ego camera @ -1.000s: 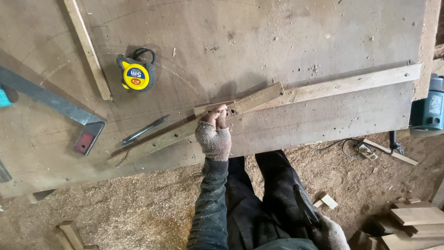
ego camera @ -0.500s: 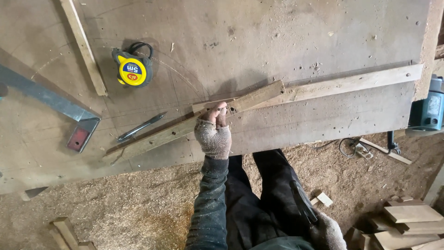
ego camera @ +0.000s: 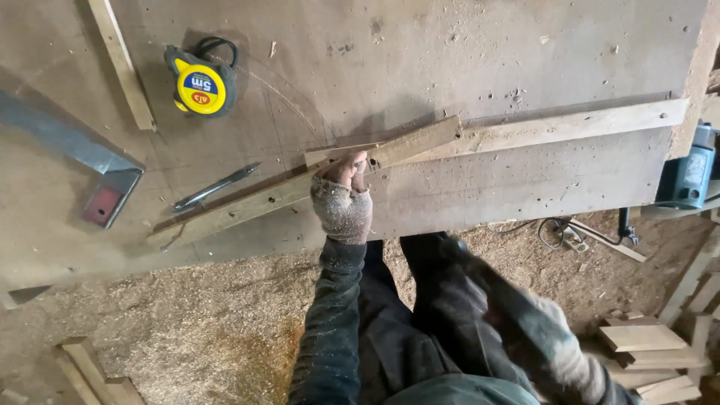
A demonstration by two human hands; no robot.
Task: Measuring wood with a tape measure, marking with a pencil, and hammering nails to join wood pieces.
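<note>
Pressing down on a short slat (ego camera: 390,148), the left hand (ego camera: 343,196) has its grip closed over the slat's near end, on the bench (ego camera: 480,45) above a long batten (ego camera: 420,161). Right hand (ego camera: 574,360) hangs blurred below; its grip is unclear. Tape measure (ego camera: 199,84) and pencil (ego camera: 215,187) lie left.

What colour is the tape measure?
The tape measure is yellow and dark grey, best seen in the head view.

Tape measure (ego camera: 201,88) and pen (ego camera: 215,187) on workbench (ego camera: 480,52), left of wood strips (ego camera: 390,150).
</note>
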